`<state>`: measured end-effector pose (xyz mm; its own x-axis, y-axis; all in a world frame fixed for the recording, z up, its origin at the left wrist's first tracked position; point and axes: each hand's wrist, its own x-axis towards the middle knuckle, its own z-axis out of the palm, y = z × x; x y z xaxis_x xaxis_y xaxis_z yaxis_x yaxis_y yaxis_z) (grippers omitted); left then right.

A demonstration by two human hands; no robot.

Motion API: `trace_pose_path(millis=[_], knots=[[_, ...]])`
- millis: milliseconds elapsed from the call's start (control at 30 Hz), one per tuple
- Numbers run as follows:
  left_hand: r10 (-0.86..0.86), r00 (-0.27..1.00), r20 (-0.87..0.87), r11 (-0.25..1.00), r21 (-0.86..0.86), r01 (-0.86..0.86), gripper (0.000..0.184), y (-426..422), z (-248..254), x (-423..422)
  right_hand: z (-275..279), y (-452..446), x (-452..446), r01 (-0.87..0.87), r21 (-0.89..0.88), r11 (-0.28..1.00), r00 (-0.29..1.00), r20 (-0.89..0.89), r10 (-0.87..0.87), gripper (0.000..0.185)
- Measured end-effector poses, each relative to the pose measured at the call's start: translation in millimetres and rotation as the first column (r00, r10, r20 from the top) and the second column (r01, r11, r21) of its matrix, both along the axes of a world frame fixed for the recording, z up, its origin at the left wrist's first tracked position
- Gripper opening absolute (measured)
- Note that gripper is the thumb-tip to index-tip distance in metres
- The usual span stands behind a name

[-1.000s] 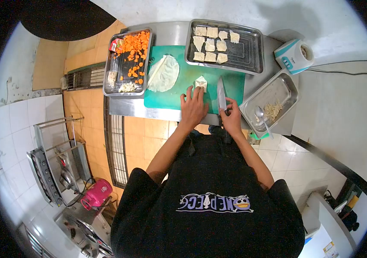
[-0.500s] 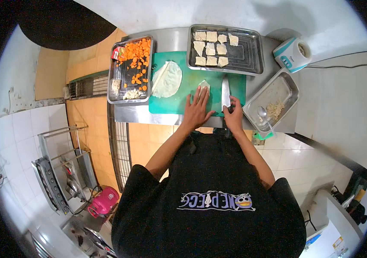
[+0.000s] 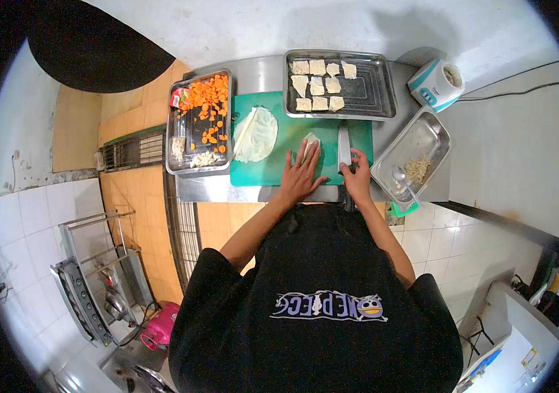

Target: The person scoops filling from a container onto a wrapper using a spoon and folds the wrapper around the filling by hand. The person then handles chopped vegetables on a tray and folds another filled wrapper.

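Two hands over the green board [image 3: 260, 173]: L hand [image 3: 301, 175] flat, fingers straight, gripping nothing, w/ a small folded wrap [image 3: 311, 137] under its fingertips. R hand [image 3: 358, 180] has bent fingers at the handle of the knife [image 3: 344, 144]; can't tell if they grip. Risk: blade's just R of L fingers, so a sideways slip could nick them; pressing hard might split the wrap. Big sheet [image 3: 265, 134] is L of L fingers, carrot tray [image 3: 184, 121] farther L. Tray of pale squares [image 3: 366, 92] sits beyond both, edge near knife tip, prob. limiting fwd reach. Pan [image 3: 433, 129] w/ spoon [image 3: 399, 173]: R of R fingers.
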<state>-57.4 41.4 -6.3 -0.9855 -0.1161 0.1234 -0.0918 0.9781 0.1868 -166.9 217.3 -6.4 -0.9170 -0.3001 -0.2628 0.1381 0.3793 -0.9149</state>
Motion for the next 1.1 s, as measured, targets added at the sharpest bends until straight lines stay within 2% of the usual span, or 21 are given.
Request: trace_pose_path(millis=[67, 367, 500, 600, 667, 700, 767, 800, 867, 900, 967, 1033, 1100], knots=[[-0.013, 1.0, -0.019, 1.0, -0.009, 0.012, 0.095, -1, -1, -1, 2, -2, 0, 0.011, -0.009, 1.0, 0.999, 0.03, -0.011, 0.057], [-0.039, 0.999, -0.022, 0.999, -0.009, 0.038, 0.092, -1, -1, -4, 1, -3, -4, -0.004, -0.015, 1.0, 0.999, -0.043, 0.004, 0.058], [-0.033, 0.999, -0.012, 0.999, -0.008, 0.033, 0.093, -2, 7, -2, 4, -4, -6, -0.019, -0.043, 0.999, 1.0, 0.007, 0.02, 0.058], [-0.022, 1.0, -0.007, 0.998, 0.065, 0.023, 0.09, -6, 15, -7, 7, -3, -8, -0.046, -0.051, 0.998, 0.998, 0.037, 0.048, 0.058], [0.008, 0.999, -0.048, 0.985, 0.172, 0.0, 0.072, -10, 24, -9, 11, -5, -7, -0.067, -0.043, 0.997, 0.995, 0.073, 0.07, 0.058], [0.008, 0.999, -0.047, 0.985, 0.172, 0.0, 0.072, -16, 29, -10, 10, -6, -6, -0.045, -0.048, 0.998, 0.998, 0.042, 0.047, 0.058], [0.184, 0.959, -0.215, 0.84, 0.541, -0.04, 0.049, -32, 35, -13, 9, -5, -6, -0.019, -0.052, 0.998, 1.0, 0.014, 0.02, 0.058], [0.183, 0.96, -0.214, 0.839, 0.542, -0.039, 0.049, -38, 33, -11, 9, -4, -6, -0.01, -0.053, 0.999, 0.999, 0.033, 0.012, 0.058], [0.359, 0.886, -0.292, 0.792, 0.597, -0.124, 0.024, -49, 27, -6, 9, -4, -7, -0.002, -0.056, 0.998, 0.999, 0.053, 0.005, 0.058], [0.361, 0.886, -0.291, 0.792, 0.597, -0.126, 0.024, -51, 28, -5, 5, -3, -9, -0.017, -0.037, 0.999, 0.999, 0.036, 0.018, 0.057], [0.444, 0.853, -0.276, 0.779, 0.589, -0.215, 0.013, -52, 30, -1, -5, -2, -10, -0.033, -0.019, 0.999, 0.999, 0.023, 0.033, 0.057], [0.439, 0.87, -0.224, 0.767, 0.597, -0.233, 0.014, -50, 34, 2, -2, -3, -9, -0.038, 0.122, 0.992, 0.951, -0.3, 0.074, 0.057], [0.434, 0.884, -0.172, 0.755, 0.605, -0.253, 0.017, -47, 29, 3, 3, -4, -10, -0.044, 0.155, 0.987, 0.956, -0.281, 0.087, 0.059]])
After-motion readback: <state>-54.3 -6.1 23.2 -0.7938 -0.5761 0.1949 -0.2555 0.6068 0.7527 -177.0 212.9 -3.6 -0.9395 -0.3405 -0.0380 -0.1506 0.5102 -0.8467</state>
